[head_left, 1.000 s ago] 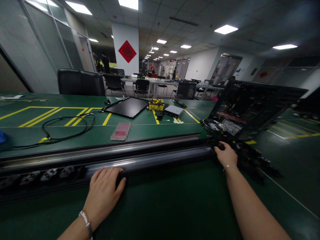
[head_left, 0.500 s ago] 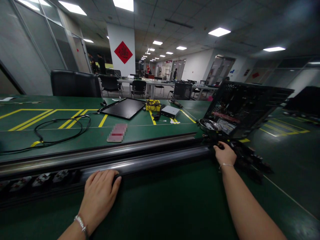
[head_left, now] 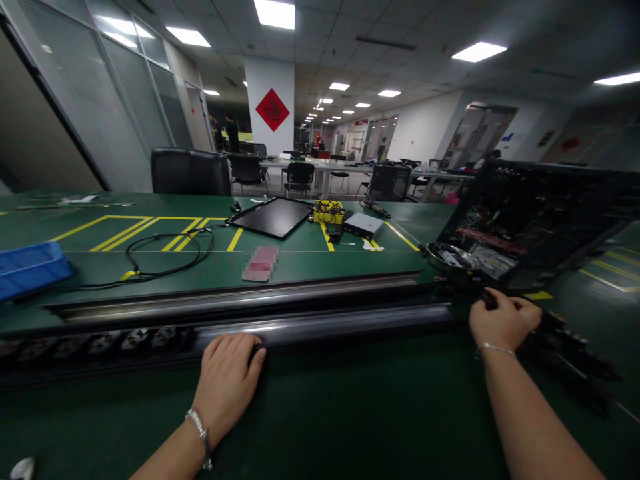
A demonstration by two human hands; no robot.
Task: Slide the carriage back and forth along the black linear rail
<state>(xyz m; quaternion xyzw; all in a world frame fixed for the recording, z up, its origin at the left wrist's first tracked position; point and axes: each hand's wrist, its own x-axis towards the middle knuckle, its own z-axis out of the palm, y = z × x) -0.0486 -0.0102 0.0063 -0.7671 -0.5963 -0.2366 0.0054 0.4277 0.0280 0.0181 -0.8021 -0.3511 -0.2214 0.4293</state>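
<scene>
A long black metal rail [head_left: 345, 325] lies across the table, with a row of several black socket modules [head_left: 135, 339] set in its left part. My left hand [head_left: 231, 377] is on the rail just right of these modules, fingers over the channel and thumb at the near edge. Beyond the rail's right end, my right hand [head_left: 505, 321] is closed around a small dark part, mostly hidden by the fingers. Close to that hand is a dark pile of small black parts [head_left: 575, 353]. Behind the first rail runs a second metal rail [head_left: 240, 298].
A metal bowl [head_left: 453, 257] of small parts stands by an open computer case [head_left: 540, 220] at right. Farther back are a flat black panel [head_left: 275, 217], a yellow box [head_left: 329, 212] and a grey box [head_left: 363, 225]. A black cable [head_left: 170, 267] and blue bin [head_left: 33, 270] are at left.
My view has turned left, bringing the blue bin into sight. My right hand has moved a little farther right from the rail's end. My left hand stays on the rail.
</scene>
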